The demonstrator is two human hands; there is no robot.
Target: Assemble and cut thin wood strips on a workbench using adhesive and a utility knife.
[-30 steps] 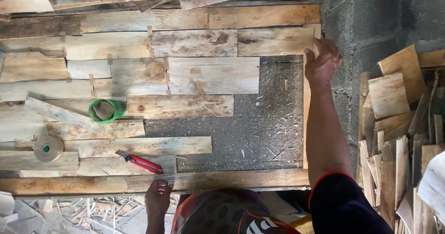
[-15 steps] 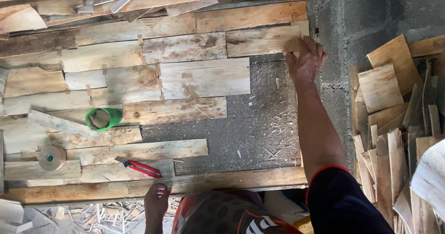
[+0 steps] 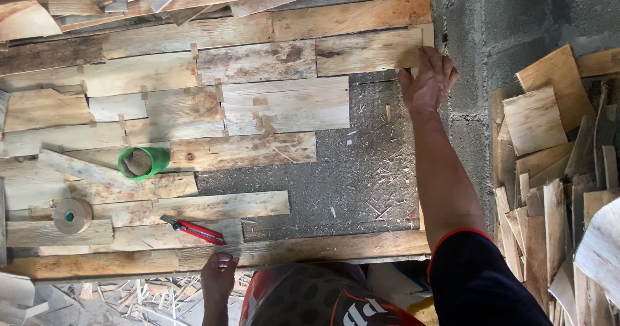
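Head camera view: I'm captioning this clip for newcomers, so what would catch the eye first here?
The patchwork of wooden planks laid flat fills the left and middle. The right hand rests on the plank at the far right corner, while the left hand grips the near edge. A green cup and a red utility knife lie at the left.

Pale, weathered planks (image 3: 284, 103) with brown stains; a green cup (image 3: 143, 163) at nine o'clock; a red knife (image 3: 194, 231) at seven; grey blocks (image 3: 510, 22) at two.

Even soft daylight, sharp focus, faint shadows
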